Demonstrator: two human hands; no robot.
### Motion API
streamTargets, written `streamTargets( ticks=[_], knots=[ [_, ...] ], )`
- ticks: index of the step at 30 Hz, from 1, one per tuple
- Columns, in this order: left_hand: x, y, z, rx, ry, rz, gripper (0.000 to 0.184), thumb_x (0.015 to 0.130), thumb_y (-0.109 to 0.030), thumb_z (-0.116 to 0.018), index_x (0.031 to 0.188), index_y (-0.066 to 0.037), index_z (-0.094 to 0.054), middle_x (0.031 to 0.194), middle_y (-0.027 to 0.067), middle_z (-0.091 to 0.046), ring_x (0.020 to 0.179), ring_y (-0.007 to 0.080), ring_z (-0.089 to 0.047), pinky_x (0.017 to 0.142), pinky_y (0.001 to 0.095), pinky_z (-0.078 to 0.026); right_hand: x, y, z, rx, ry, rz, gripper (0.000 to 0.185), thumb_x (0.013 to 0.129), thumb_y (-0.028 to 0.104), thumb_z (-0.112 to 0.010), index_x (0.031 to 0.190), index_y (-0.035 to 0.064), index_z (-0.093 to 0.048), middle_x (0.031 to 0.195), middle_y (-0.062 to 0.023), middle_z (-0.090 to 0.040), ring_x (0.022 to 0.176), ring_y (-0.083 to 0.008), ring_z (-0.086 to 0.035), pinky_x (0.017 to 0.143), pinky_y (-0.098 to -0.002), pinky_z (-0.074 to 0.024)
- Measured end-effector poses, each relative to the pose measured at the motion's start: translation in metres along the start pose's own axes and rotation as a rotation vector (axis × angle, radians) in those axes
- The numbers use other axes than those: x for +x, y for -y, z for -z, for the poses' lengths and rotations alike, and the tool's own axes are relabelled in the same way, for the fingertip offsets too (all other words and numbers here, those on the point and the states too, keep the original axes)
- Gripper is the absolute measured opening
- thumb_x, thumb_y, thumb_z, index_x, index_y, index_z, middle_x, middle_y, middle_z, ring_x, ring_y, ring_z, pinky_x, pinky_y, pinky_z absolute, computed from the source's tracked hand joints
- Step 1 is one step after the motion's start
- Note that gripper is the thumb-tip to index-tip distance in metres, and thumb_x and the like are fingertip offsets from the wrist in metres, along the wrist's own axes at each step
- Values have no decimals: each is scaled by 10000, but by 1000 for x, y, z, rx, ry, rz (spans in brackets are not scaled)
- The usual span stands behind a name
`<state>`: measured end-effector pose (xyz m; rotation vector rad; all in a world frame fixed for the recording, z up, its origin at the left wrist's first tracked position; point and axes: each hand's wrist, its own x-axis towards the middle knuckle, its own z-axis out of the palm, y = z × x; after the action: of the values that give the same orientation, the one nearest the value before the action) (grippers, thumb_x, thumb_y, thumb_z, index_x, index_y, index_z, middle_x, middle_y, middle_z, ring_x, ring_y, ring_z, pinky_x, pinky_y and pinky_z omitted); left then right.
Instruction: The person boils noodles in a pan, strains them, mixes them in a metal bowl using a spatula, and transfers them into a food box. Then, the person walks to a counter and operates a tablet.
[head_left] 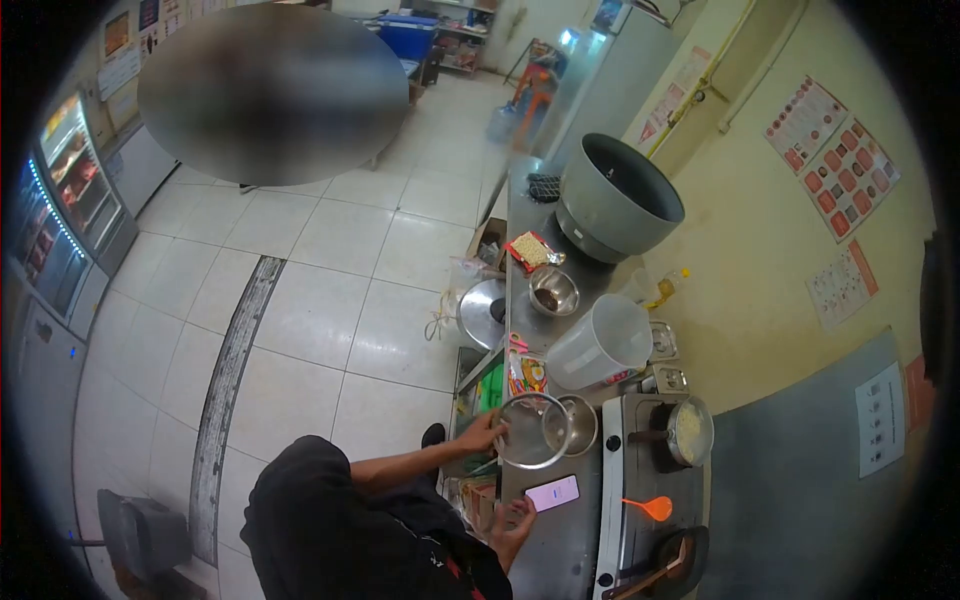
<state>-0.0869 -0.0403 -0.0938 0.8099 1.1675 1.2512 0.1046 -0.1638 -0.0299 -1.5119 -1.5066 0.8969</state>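
My left hand [484, 433] is closed on the near rim of a round mesh strainer [534, 462], which is held over the steel counter. Behind it, partly overlapped, a metal bowl [583, 425] stands beside the gas stove. Lower down, my right hand [513, 532] has its fingers apart at the counter's edge, holding nothing that I can see. Its fingertips are close to a phone [552, 493] with a lit screen, lying on the counter; I cannot tell whether they touch it.
On the stove [616, 480] are a small pan with pale contents [690, 432], an orange ladle [654, 508] and a dark pan [680, 570]. Along the counter stand a clear plastic tub [600, 342], a small bowl [552, 292], a noodle pack [530, 250] and a large grey pot [620, 200].
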Motion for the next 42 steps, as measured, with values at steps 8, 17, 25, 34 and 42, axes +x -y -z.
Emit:
streamTargets(
  ticks=[8, 17, 25, 34, 42],
  knots=[
    [-37, 15, -29, -115, -26, -45, 349, 877, -201, -529, 1161, -22, -433, 803, 55, -586, 678, 107, -559, 550, 257, -456, 15, 19, -13, 273, 262, -140, 613, 765, 356, -687, 1186, 26, -386, 988, -100, -536, 892, -174, -538, 715, -296, -425],
    [-50, -1, -3, -109, -151, 40, 313, 862, -137, -521, 1137, -30, -414, 759, 65, -556, 489, 119, -519, 403, 240, -425, 36, 0, -19, 340, 434, -200, 559, 806, 272, -669, 1196, -15, -391, 998, -125, -550, 898, -177, -559, 764, -278, -448],
    [-43, -36, 9, -211, -252, 6, 309, 888, -150, -483, 1151, -85, -335, 842, 99, -559, 612, 155, -585, 449, 280, -490, 45, 0, -63, 262, 727, -137, 351, 866, 226, -591, 1108, -8, -490, 921, -75, -612, 861, -136, -574, 712, -246, -429],
    [-16, -68, 62, -477, -299, 62, 236, 877, -206, -515, 1047, -47, -472, 871, 107, -565, 689, 189, -598, 593, 310, -502, 72, 28, -131, 265, 831, -131, 285, 933, 267, -458, 862, 7, -553, 784, -67, -630, 734, -130, -592, 671, -253, -437],
    [-13, -132, 265, -685, -74, 101, 298, 904, -303, -453, 1008, -30, -517, 605, 60, -546, 655, 194, -587, 652, 319, -460, 137, 157, -320, 14, 1248, 77, 334, 920, 315, -480, 876, 9, -607, 780, -48, -632, 715, -124, -566, 655, -265, -434]
  ],
)
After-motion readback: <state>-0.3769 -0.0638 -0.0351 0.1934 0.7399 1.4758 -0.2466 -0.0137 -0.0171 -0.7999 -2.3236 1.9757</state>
